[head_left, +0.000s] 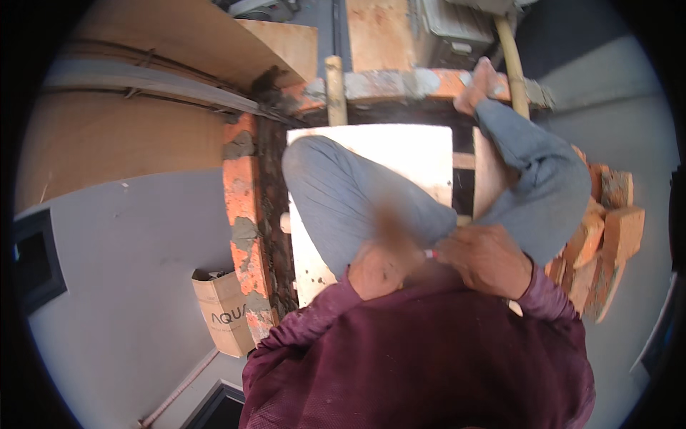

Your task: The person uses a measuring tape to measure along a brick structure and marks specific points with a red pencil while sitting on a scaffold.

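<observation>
My right hand [488, 259] is closed in front of my chest, its curled fingertips at a small red-and-white object [431, 254] whose kind I cannot make out. Close by on the left, my left hand [380, 270] is bent inward toward the same spot. A blurred brown patch covers the area by its fingers, so their pose is hidden. Both hands are over my lap, between my grey trouser legs [343, 193]. Beneath my legs lies a pale board [421, 146], framed by brickwork.
On the left runs a low brick wall [246, 193] with mortar patches; another brick course [379, 84] crosses the far side. Loose bricks [604, 232] are piled at right. Bamboo poles [336, 93] stand at the far edge. A cardboard box [223, 311] sits at lower left.
</observation>
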### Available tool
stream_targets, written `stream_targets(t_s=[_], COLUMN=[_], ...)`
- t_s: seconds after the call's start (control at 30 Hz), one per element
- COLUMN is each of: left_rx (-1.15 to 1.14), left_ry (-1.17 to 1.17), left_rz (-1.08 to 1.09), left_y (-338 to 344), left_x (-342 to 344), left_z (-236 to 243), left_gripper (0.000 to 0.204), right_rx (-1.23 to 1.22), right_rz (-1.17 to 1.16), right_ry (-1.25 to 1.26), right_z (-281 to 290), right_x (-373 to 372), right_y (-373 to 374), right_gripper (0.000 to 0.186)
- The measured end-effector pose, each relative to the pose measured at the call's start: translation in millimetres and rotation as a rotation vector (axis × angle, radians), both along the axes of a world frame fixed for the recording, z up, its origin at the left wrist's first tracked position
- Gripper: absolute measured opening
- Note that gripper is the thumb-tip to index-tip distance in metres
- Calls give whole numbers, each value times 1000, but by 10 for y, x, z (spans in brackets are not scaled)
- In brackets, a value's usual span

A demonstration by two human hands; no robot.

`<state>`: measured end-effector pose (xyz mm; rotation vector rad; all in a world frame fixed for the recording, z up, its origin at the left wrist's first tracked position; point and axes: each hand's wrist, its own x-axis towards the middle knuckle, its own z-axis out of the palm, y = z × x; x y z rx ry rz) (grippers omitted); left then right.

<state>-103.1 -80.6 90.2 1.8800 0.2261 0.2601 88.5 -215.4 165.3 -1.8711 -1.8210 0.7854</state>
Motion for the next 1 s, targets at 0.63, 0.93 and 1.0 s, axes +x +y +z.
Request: stream_targets(t_s=[0.63, 0.93, 1.0], left_rx=[-750, -947, -862], left_ry=[92, 36, 67], left_rz=[265, 233, 239], left_y=[313, 194, 211], left_x=[-38, 47, 58], left_z=[-160, -267, -251], left_gripper=[34, 33, 34], right_rx=[484, 407, 392], right_rz=[-684, -663, -589], right_ry=[1156, 1143, 1032], right_z=[-307, -495, -489], right_x=[-28, -49, -69], right_y=[737, 758, 702], right_gripper=[28, 25, 23])
